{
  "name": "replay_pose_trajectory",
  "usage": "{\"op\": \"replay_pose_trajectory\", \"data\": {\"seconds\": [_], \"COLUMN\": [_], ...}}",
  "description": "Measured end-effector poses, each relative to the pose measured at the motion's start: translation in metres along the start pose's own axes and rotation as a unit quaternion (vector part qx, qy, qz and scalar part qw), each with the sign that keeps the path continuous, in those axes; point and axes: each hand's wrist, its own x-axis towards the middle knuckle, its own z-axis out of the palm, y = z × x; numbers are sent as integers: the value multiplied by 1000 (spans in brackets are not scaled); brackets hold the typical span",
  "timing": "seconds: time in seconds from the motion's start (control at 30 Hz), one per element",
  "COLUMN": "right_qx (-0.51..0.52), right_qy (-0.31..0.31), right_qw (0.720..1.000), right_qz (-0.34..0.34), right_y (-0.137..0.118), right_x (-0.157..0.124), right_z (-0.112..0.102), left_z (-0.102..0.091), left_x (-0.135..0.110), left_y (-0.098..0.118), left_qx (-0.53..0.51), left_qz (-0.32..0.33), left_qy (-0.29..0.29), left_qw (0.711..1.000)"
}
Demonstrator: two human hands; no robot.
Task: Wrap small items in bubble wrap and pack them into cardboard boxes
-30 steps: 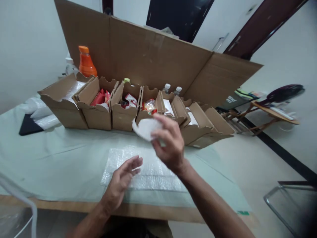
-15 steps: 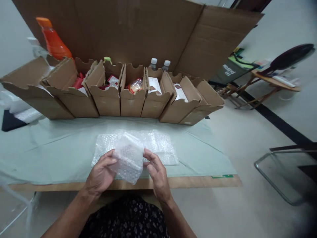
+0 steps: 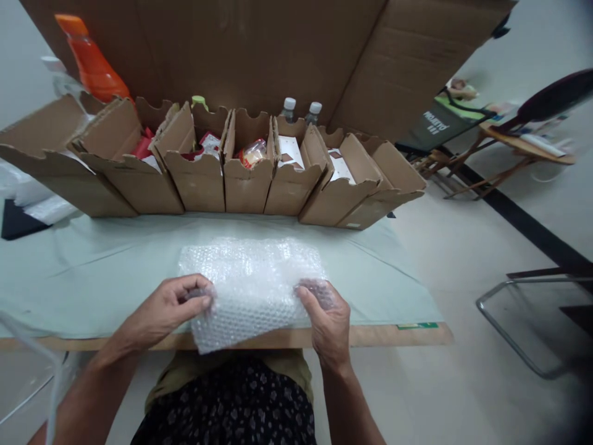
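A sheet of clear bubble wrap (image 3: 252, 290) is stretched out over the near edge of the table, its front edge hanging past the wood. My left hand (image 3: 162, 307) pinches its left side with thumb and fingers closed on the plastic. At the right side my right hand (image 3: 327, 318) grips it too, fingertips tucked under the wrap. A second layer of bubble wrap seems to lie beneath it on the pale green table cover (image 3: 92, 272).
A row of open cardboard bins (image 3: 204, 179) holding packets stands along the back, before a tall cardboard sheet (image 3: 259, 49). An orange bottle (image 3: 90, 62) and two small capped bottles (image 3: 301, 110) rise behind. A metal chair frame (image 3: 523, 334) is at right.
My right hand came down from near the bins to the table edge. Both hands took a crumpled piece of bubble wrap and have spread it out wide and flat.
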Motion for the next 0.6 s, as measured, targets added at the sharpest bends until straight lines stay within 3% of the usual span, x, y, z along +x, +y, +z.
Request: {"op": "replay_pose_trajectory", "data": {"seconds": [0.07, 0.17, 0.3, 0.37, 0.47, 0.6], "right_qx": [-38, -171, -405, -465, -497, -444], "right_qy": [-4, 9, 60, 37, -26, -53], "right_qw": [999, 983, 897, 860, 826, 829], "right_qz": [-15, -66, -165, -206, -265, -336], "right_y": [7, 26, 51, 56, 51, 8], "right_x": [7, 17, 19, 17, 22, 55], "right_z": [-1, -1, -6, -10, -17, -15], "left_z": [-6, -4, 6, 12, 26, 44], "left_x": [17, 43, 56, 51, 41, 40], "left_y": [1, -9, -31, -36, -38, -47], "left_qx": [112, 293, 451, 480, 485, 481], "left_qz": [29, 33, 91, 155, 243, 256], "left_qy": [71, 136, 207, 238, 211, 94], "left_qw": [991, 946, 864, 830, 813, 833]}}
